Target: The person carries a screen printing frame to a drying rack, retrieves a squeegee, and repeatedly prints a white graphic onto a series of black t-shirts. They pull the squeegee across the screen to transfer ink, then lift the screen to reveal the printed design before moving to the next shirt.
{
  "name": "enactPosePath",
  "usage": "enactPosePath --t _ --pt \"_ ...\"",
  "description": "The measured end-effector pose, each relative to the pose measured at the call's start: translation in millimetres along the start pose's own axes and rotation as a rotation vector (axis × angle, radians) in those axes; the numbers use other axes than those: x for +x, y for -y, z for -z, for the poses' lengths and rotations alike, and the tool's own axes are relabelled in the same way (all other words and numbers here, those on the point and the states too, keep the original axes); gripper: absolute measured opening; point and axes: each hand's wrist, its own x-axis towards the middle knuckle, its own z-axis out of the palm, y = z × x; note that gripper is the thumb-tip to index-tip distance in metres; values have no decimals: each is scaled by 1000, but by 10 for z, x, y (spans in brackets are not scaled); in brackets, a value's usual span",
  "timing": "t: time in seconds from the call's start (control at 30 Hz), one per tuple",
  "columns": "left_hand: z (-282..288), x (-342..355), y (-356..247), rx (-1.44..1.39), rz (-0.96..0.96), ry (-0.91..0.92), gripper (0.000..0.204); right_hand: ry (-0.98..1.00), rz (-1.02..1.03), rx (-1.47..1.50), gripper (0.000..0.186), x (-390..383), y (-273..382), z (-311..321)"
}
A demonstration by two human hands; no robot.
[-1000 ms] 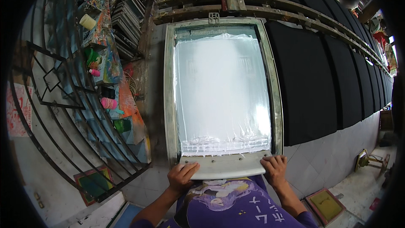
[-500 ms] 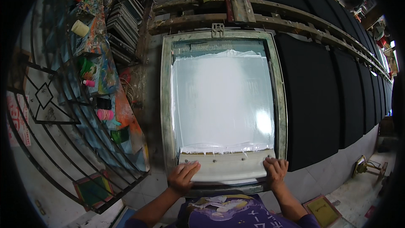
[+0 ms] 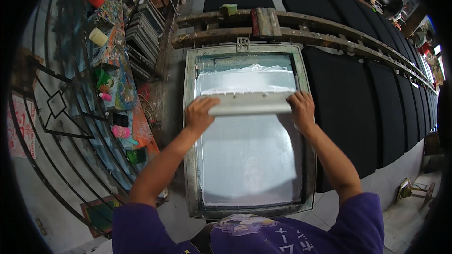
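Note:
A metal-framed printing screen (image 3: pixel 189 127) lies flat on a long table, its mesh coated with white ink. A wide pale squeegee (image 3: pixel 249 105) rests across the mesh in the far half of the frame. My left hand (image 3: pixel 200 114) grips its left end and my right hand (image 3: pixel 301 109) grips its right end, both arms stretched forward over the screen. A band of thick white ink (image 3: pixel 249 81) lies just beyond the blade. The mesh nearer to me looks thinly and evenly covered.
Black fabric panels (image 3: pixel 348 99) cover the table to the right of the screen. A wooden rail (image 3: pixel 282 26) runs along the far side. On the left a paint-stained shelf (image 3: pixel 113 89) holds jars, bottles and stacked frames. A dark metal grille (image 3: pixel 52 113) stands far left.
Both hands have pushed the squeegee from the near edge of the screen to its far half, arms extending. White ink now piles ahead of the blade.

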Motion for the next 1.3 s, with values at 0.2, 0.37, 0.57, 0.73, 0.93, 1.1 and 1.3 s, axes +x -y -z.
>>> enactPosePath --t 0.2,0.37,0.57,0.73,0.93,1.1,1.3 --pt "298 1645 461 1 369 713 45 567 -132 -51 54 1359 -660 50" --pt "678 1561 398 -81 238 635 49 651 -87 9 62 1671 -439 592" --pt "1348 -7 -719 -124 81 447 35 471 74 31 24 -10 586 1556" --pt "1660 -1665 -1688 -101 51 367 46 331 42 92 31 -1709 1374 1890" --pt "1718 -2402 -2168 -147 119 297 37 334 -80 75 28 -2467 1874 2043" --pt "1659 -2535 -2219 -162 143 265 33 300 -74 82 26 -2663 1878 1921" --pt "1261 -2636 -1980 -47 84 200 41 211 -109 59 25 -2618 1664 1510"
